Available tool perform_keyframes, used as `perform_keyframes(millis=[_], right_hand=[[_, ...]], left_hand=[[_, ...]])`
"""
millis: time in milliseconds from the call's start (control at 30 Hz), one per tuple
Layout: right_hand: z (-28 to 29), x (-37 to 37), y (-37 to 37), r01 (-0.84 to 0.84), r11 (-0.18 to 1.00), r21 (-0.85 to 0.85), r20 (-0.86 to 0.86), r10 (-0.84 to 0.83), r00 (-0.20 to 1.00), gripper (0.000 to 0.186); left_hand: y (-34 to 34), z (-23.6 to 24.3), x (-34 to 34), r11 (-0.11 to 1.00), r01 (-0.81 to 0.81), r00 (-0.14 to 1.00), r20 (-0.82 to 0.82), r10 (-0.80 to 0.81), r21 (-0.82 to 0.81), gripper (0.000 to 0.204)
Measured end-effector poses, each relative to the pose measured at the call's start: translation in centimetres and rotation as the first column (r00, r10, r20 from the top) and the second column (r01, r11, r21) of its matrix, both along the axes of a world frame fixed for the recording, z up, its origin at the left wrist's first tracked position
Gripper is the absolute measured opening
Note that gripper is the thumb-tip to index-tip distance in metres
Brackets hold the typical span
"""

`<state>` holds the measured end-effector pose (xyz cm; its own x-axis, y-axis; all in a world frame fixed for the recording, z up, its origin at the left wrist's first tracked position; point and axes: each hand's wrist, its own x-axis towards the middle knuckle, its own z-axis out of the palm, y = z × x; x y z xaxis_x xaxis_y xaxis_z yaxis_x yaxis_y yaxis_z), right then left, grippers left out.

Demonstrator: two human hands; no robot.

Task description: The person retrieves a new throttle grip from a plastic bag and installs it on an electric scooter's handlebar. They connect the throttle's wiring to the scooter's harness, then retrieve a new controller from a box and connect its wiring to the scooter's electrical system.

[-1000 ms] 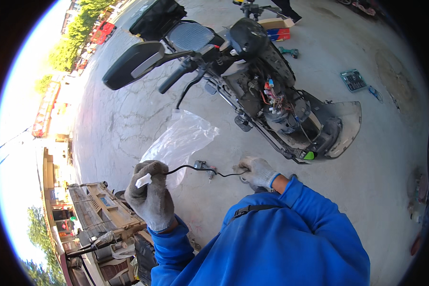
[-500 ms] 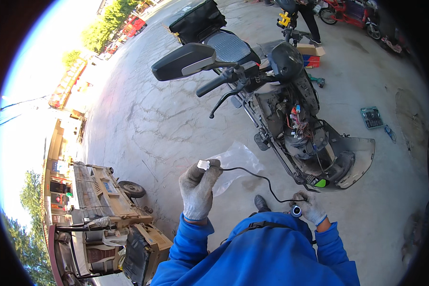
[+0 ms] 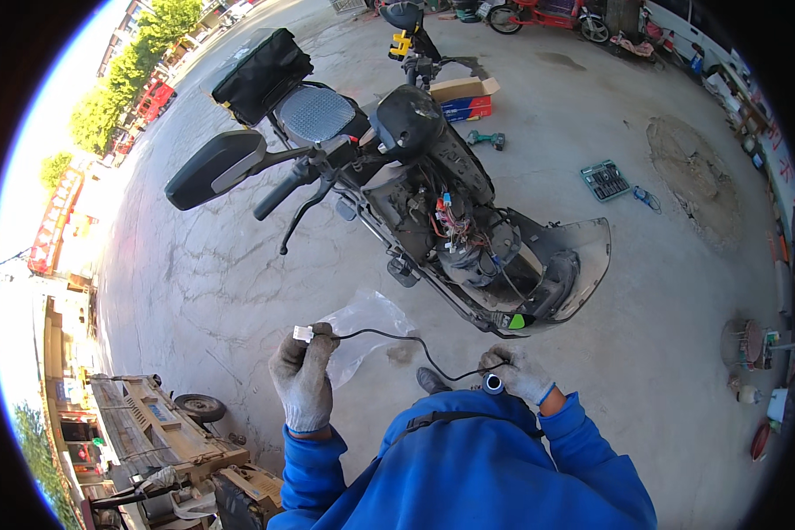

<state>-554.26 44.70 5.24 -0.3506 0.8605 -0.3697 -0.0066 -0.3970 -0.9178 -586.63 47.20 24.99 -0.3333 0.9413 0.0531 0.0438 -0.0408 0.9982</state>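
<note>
My left hand (image 3: 302,380), in a grey-white work glove, pinches a white plug connector (image 3: 303,334) at the end of a black cable (image 3: 420,343). The cable runs in a loose curve to my right hand (image 3: 523,376), gloved alike, whose fingers are closed round its other end. A dark cylindrical part with a pale ring on its face (image 3: 493,384) shows just below the right fingers. Ahead stands an electric scooter (image 3: 408,122) with its front panel off. Bundled coloured wires and connectors (image 3: 455,221) lie exposed in its front.
Beneath the left hand, a clear plastic bag (image 3: 367,331) lies on the concrete. Past the scooter are an open cardboard box (image 3: 466,99), a green power tool (image 3: 487,139) and a tool case (image 3: 605,180). A cargo cart (image 3: 150,420) stands at left.
The view has turned right, so the scooter and both hands appear farther left. Both hands keep their hold on the cable. The person beyond the scooter is out of view.
</note>
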Motion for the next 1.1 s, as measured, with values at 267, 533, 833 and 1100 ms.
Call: perform_keyframes(millis=[267, 533, 833, 1100], right_hand=[[-1.0, 1.1, -1.2, 0.069, 0.996, 0.058, 0.025, -0.070, 0.997, 0.034], [-4.1, 3.9, -5.5, 0.311, 0.945, 0.096, 0.088, -0.320, 0.943, 0.029], [-0.5, 7.2, -17.4, 0.489, 0.756, 0.436, 0.615, -0.646, 0.452, 0.026], [2.6, 1.2, -37.2, 0.804, 0.455, 0.383, 0.765, -0.644, 0.000, 0.024]], left_hand=[[-1.4, -0.3, 2.3, 0.997, 0.068, 0.997, 0.022, -0.067, -0.029, 0.012], [-1.2, -1.5, 6.0, 0.962, 0.250, 0.968, 0.043, -0.246, -0.114, 0.012], [-3.7, -3.9, 10.4, 0.517, 0.849, 0.528, 0.207, -0.824, -0.110, 0.023], [-9.3, -5.0, 22.0, 0.053, 0.973, 0.079, 0.105, -0.991, -0.227, 0.015]])
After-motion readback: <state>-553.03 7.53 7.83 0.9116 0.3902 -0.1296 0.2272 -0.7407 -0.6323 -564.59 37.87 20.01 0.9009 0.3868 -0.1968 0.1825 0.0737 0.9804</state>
